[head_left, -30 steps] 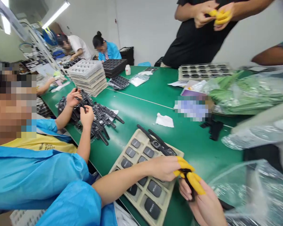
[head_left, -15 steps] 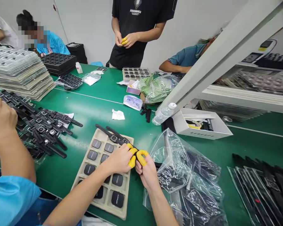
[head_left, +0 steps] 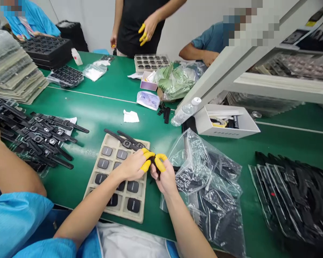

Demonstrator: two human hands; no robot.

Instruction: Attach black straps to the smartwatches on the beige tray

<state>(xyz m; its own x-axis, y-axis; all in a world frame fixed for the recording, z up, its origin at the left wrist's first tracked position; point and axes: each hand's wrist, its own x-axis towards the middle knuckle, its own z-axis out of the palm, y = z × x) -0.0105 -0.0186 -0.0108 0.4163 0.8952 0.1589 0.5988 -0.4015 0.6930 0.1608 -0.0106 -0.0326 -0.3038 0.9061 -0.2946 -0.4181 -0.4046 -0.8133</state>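
My left hand (head_left: 136, 165) and my right hand (head_left: 164, 176) meet over the right edge of a beige tray (head_left: 143, 200). Yellow finger cots cover some fingertips on both. Pinched between them is a black watch strap (head_left: 154, 165), mostly hidden by the fingers; whether a watch body is on it I cannot tell. Two black smartwatches (head_left: 127, 143) lie across the tray's far end, their straps pointing up and left. Dark rounded-square pieces (head_left: 132, 186) sit in the tray's compartments. Just right of my right hand are clear bags (head_left: 210, 190) of black straps.
A heap of smartwatches (head_left: 43, 138) lies left, near a co-worker's arm (head_left: 16, 168). A bottle (head_left: 185, 111) and white box (head_left: 226, 122) stand by a slanted post (head_left: 231, 68). Bagged black straps (head_left: 290, 197) lie right. A person in black (head_left: 140, 28) stands across the table.
The view has tilted down, so things sit higher in it. My fingers have shifted around the black strap, still held. The standing person's hands have come apart.
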